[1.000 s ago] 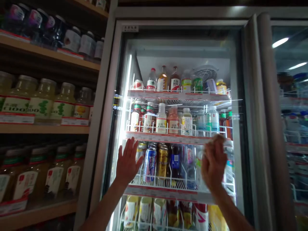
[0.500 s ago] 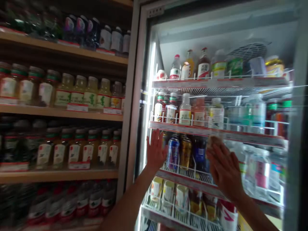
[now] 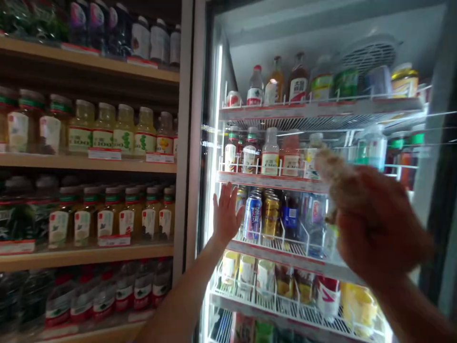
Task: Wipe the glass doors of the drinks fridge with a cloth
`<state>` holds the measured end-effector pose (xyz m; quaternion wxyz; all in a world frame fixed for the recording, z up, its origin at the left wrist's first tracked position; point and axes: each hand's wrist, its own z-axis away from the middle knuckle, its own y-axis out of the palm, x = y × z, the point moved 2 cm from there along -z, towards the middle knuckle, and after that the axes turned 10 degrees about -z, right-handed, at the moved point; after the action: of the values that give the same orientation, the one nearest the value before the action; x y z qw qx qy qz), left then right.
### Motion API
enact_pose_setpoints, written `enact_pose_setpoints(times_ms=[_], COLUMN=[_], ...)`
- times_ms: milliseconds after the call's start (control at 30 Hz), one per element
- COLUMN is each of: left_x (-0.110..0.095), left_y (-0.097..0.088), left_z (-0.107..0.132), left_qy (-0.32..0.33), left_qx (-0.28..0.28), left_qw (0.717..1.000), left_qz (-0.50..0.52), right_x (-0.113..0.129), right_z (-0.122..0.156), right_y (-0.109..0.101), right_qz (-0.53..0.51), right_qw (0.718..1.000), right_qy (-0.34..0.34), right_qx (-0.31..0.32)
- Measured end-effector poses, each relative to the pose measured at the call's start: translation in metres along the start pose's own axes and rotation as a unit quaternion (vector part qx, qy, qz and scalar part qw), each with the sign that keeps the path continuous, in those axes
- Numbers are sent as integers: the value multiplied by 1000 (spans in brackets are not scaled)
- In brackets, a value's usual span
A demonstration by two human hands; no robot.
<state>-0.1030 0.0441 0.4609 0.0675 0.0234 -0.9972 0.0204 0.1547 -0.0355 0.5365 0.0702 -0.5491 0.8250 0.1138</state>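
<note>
Bright fridge, dim shelves, blur at right

Wooden shelves stand left of a vertical light strip and what seems a fan grille.

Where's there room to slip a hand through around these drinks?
Between the left hand and the pale wad in the right hand, before the fridge shelves; also above the top-row bottles, left of the round vent, seemingly behind glass. Crowded: the wooden shelves, drinks side by side.
</note>
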Motion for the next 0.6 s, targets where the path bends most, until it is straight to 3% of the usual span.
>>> enact_pose_setpoints(times_ms=[100,167,233,333,400,467,533,600], left_x=[-5,-7,-8,-5,-3,-2,-1,-1], left_y=[1,1,1,0,0,1,2,3], left_z=[-1,0,2,12,20,27,32,34], left_qy=[-18,-31,-28,-13,-3,3,1,-6], left_qx=[-26,-43,-45,-33,-28,-30,-34,-36], left_qw=[999,999,999,999,1000,999,999,999], left_qz=[-2,-6,-3,7,12,14,15,14], right_x=[-14,-22,-27,-44,-69,-93,-104,-100], right_z=[38,73,105,124,111,92,87,105], right_y=[36,59,68,42,5,-31,-51,-56], right_qz=[82,126,147,178,235,304,338,327], right_qw=[994,983,962,936,940,944,939,941], right_qy=[-43,-38,-67,-101,-65,-18,3,-7], right_qx=[51,125,219,287,238,129,57,81])
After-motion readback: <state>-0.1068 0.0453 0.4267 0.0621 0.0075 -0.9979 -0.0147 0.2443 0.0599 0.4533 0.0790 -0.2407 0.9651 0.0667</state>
